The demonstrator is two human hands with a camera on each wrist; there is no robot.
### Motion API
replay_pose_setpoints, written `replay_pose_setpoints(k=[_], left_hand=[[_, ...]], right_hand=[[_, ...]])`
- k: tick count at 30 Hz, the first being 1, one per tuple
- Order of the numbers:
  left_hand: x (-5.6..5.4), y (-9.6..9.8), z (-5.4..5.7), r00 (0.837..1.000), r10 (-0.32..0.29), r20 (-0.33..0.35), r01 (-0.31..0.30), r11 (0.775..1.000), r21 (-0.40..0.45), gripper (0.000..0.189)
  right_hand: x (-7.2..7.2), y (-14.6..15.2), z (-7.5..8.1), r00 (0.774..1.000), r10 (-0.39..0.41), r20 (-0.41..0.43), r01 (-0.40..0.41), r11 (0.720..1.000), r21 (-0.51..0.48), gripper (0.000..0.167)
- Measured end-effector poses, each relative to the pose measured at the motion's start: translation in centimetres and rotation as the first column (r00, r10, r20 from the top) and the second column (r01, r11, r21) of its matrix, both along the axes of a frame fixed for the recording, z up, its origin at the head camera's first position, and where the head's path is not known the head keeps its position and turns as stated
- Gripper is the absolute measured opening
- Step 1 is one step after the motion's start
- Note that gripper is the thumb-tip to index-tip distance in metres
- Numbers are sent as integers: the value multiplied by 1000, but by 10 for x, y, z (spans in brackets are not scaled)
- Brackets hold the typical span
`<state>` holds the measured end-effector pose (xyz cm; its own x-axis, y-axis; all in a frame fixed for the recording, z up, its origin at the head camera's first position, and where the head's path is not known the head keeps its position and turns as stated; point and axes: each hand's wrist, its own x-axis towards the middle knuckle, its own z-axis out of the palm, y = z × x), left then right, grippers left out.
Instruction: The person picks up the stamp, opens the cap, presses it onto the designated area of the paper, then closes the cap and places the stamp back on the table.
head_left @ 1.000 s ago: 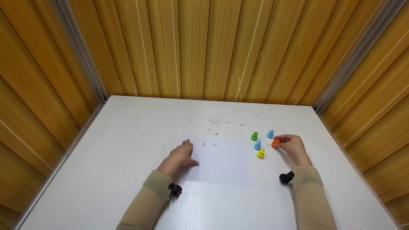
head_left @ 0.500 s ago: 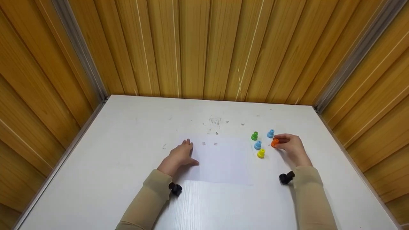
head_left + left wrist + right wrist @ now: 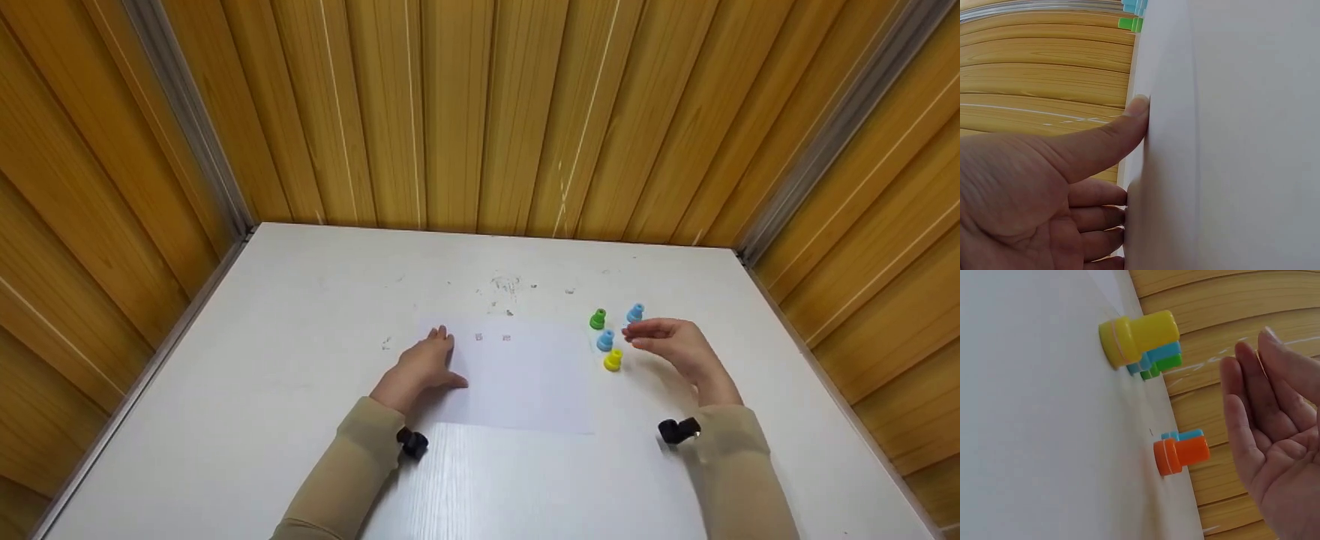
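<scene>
My left hand (image 3: 421,366) rests on the left edge of a white paper sheet (image 3: 525,390), thumb spread toward its middle. Two small printed marks (image 3: 492,337) show near the sheet's top. Holding nothing, my right hand (image 3: 679,349) hovers above the table with its fingers loosely bent. Below it an orange toy stamp (image 3: 1192,451) stands upright on the table, hidden by the hand in the head view. A yellow stamp (image 3: 613,361), a light blue stamp (image 3: 605,341) and a green stamp (image 3: 598,319) stand between paper and right hand. Another light blue stamp (image 3: 635,313) stands just behind the fingertips.
The white table (image 3: 315,300) has dark smudges (image 3: 506,285) beyond the paper. Wood-patterned panels (image 3: 450,112) rise along its back and sides. A black wrist camera (image 3: 412,444) sits at the left cuff, and another black camera (image 3: 679,430) at the right cuff.
My right hand has let go of the orange stamp, lifted off it and shifted slightly left. The left hand and the paper have stayed in place.
</scene>
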<state>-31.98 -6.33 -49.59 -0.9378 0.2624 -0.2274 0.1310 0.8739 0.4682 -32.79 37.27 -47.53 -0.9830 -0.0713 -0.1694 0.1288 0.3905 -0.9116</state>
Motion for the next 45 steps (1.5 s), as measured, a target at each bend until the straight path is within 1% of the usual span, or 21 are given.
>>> replay_pose_setpoints(k=[3, 7, 11, 16, 19, 27, 33, 35, 40, 42, 45], left_hand=[[0, 0, 0, 1000, 5, 1, -5, 1000, 4, 95], [1, 0, 0, 1000, 6, 8, -6, 1000, 10, 96], [1, -1, 0, 1000, -12, 7, 12, 1000, -3, 97], [0, -1, 1, 1000, -13, 7, 13, 1000, -5, 97], [0, -1, 1, 1000, -11, 4, 11, 1000, -2, 96], [1, -1, 1, 1000, 0, 9, 0, 1000, 12, 96], [0, 0, 1, 1000, 2, 9, -2, 1000, -5, 96], [0, 1, 1, 1000, 4, 10, -4, 1000, -11, 96], [1, 1, 3, 1000, 2, 12, -2, 1000, -18, 97], [1, 1, 5, 1000, 7, 1, -7, 1000, -17, 98], [0, 3, 8, 999, 21, -36, -21, 1000, -13, 96]], right_hand=[[1, -6, -5, 998, 64, 27, -65, 997, 35, 46], [-1, -10, -16, 995, 91, 39, -94, 992, 84, 43], [-2, -13, -23, 993, 104, 50, -110, 983, 145, 39], [-4, -17, -24, 993, 84, 85, -100, 974, 201, 37], [-5, -17, -25, 993, 67, 98, -87, 973, 215, 36], [-4, -19, -23, 995, 61, 85, -79, 969, 234, 34], [-1, -21, -19, 995, 48, 82, -64, 977, 204, 32], [1, -21, -17, 996, 58, 70, -70, 981, 182, 33], [3, -25, -8, 997, 76, -10, -75, 993, 95, 37], [3, -29, -3, 997, 73, -41, -70, 996, 53, 39], [5, -36, 6, 995, 65, -72, -66, 998, -11, 39]])
